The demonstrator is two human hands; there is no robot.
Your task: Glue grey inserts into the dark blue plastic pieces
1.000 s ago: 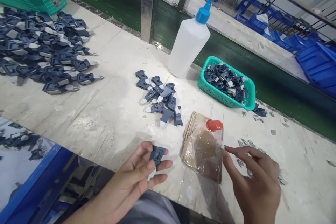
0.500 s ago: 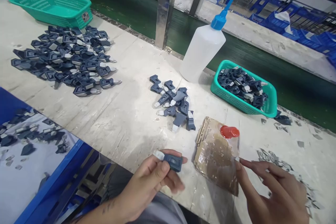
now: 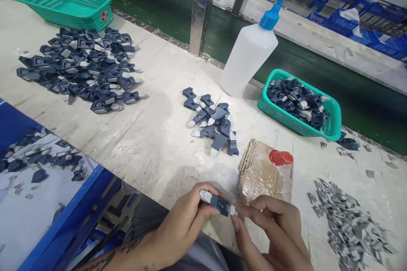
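Both of my hands now meet over the near edge of the desk [image 3: 152,148], and that is the main change from half a second ago, when my right hand hung apart to the right of the cardboard pad. In the head view my left hand [image 3: 181,228] keeps its grip closed on one dark blue plastic piece [image 3: 219,204] with a pale tip, thumb above and fingers below, much as before. My right hand [image 3: 270,233] has come in from the right, and its thumb and forefinger pinch narrowly at the right end of that same piece; whether they hold something small there I cannot tell. The piece sits between the two hands, just near of the brown cardboard pad [image 3: 260,175] under its clear film, with a red cap [image 3: 281,157] on the pad's far right corner.

Beyond the pad lies a small heap of blue pieces [image 3: 211,120]. Farther right a teal basket [image 3: 333,123] holds more of them, and a white squeeze bottle [image 3: 246,59] with a blue nozzle stands to its left. A large spread of pieces [image 3: 82,70] lies far left, near an empty-looking teal basket [image 3: 63,4]. Grey chips [image 3: 346,220] lie scattered on the right.
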